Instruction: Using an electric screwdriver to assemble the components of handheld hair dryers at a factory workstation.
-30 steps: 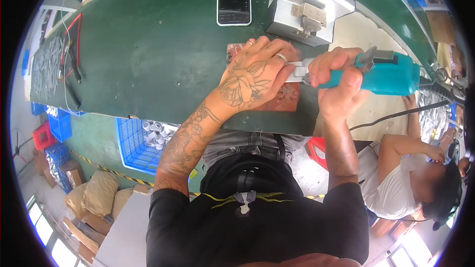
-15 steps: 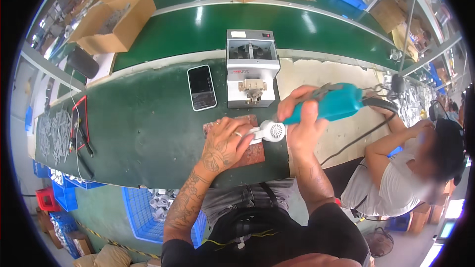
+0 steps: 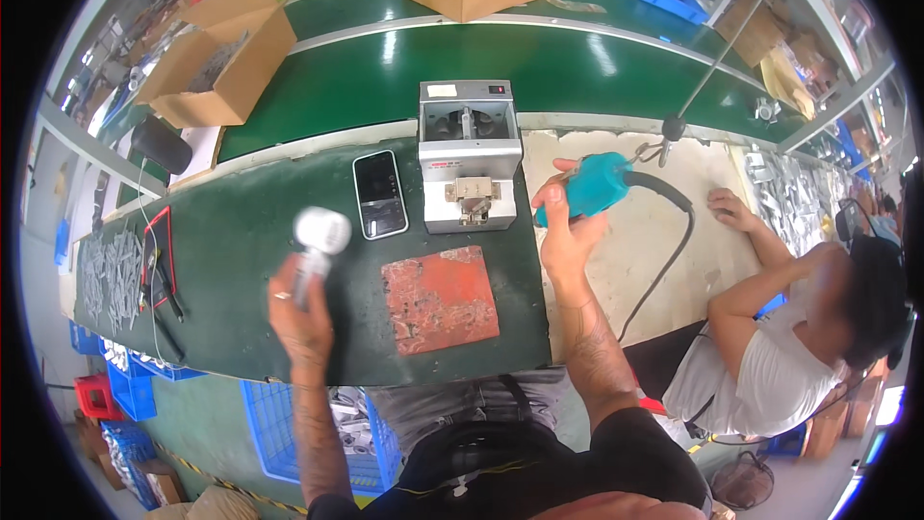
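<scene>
My left hand is closed on the handle of a white handheld device with a round head, off the left side of the red pad. Both are smeared by motion. In my right hand is a teal electric screwdriver, held above the pale sheet right of the machine. Its black cable hangs from the back end, beside a hook on a hanging line; the tip is hidden. The worn red pad lies bare between my hands. Behind it stands a grey screw-feeder-like machine, with a phone to its left.
Thin grey pieces and red-handled pliers lie at the left end. A blue basket of white parts stands below the bench edge. Open cardboard box at back left. A co-worker sits on the right, one hand on the bench.
My left hand has carried the white device off the red pad to the left. The right hand has drawn the screwdriver up and away from it.
</scene>
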### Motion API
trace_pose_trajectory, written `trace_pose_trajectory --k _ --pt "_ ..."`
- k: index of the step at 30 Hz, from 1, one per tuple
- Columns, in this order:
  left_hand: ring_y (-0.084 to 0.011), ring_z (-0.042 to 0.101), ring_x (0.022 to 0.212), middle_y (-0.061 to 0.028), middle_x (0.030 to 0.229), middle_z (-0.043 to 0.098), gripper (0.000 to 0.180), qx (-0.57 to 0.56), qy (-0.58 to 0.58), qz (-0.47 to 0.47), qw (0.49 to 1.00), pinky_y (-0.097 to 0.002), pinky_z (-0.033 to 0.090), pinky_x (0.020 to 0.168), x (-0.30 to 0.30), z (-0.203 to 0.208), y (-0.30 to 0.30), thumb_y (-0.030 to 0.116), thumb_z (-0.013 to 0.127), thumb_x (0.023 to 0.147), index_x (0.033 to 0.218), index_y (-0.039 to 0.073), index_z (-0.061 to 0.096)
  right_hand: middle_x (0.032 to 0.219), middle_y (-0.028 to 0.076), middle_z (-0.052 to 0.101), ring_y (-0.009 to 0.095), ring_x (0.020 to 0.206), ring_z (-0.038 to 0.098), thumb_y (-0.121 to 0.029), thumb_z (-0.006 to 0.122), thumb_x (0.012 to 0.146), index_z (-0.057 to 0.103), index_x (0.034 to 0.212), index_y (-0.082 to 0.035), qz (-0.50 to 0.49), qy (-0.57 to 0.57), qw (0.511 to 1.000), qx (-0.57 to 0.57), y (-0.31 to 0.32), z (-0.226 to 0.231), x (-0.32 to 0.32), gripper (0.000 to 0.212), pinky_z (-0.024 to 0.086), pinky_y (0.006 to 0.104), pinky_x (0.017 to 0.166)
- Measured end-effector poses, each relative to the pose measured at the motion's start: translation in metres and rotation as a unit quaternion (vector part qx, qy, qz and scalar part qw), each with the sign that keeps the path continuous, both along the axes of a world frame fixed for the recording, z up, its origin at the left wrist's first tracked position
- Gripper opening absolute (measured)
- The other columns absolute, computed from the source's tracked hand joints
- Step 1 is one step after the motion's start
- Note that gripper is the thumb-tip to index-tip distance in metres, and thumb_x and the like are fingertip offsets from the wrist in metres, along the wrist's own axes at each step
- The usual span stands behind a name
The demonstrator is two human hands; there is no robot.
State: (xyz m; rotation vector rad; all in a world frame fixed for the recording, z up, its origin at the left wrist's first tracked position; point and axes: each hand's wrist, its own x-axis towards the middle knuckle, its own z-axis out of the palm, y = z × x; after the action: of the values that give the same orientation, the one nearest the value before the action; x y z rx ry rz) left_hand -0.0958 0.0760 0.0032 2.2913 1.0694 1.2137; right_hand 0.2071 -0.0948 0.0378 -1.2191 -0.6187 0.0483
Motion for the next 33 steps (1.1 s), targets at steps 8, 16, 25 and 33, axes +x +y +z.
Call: trace_pose_trajectory --k 8,16,25,33 --pt "-0.0402 0.053 0.124 -0.0181 0.134 0.057 0.041 0.103 0.181 0.157 0.965 -0.049 0.041 0.105 -0.021 0.004 0.077 0.015 0.065 0.095 0.134 0.007 0.058 0.088 0.005 0.065 0.011 0.083 0.06 -0.018 0.075 0.09 0.059 0.115 0.003 0.063 -0.039 0.997 -0.035 -0.004 -0.019 -0.011 0.036 0.048 0.0291 0.077" --pt "-0.0348 0.057 0.122 -0.0144 0.128 0.062 0.03 -0.051 -0.058 -0.077 0.994 -0.0445 0.041 0.108 0.096 -0.035 0.137 0.019 0.07 0.093 0.12 0.007 0.066 0.102 0.01 0.064 0.017 0.092 0.064 -0.027 0.078 0.088 0.051 0.131 0.003 0.145 -0.079 0.984 -0.066 -0.001 -0.029 -0.019 0.059 0.05 0.0311 0.079" --pt "-0.0336 0.057 0.119 -0.0127 0.12 0.066 0.026 -0.078 0.001 -0.08 0.994 -0.0427 0.041 0.107 0.104 -0.035 0.123 0.024 0.066 0.096 0.115 0.007 0.068 0.14 0.024 0.054 0.031 0.12 0.061 -0.042 0.077 0.088 0.046 0.139 0.006 0.119 -0.133 0.984 -0.022 0.004 -0.027 -0.015 0.077 0.05 0.0422 0.097" --pt "-0.0341 0.058 0.115 -0.0116 0.119 0.067 0.021 -0.036 0.055 -0.079 0.995 -0.0424 0.044 0.104 0.105 -0.025 0.116 0.018 0.068 0.094 0.111 0.007 0.069 0.126 0.019 0.064 0.029 0.112 0.064 -0.041 0.072 0.091 0.055 0.133 0.006 0.135 -0.136 0.978 -0.085 0.002 -0.034 -0.021 0.065 0.049 0.0428 0.098"
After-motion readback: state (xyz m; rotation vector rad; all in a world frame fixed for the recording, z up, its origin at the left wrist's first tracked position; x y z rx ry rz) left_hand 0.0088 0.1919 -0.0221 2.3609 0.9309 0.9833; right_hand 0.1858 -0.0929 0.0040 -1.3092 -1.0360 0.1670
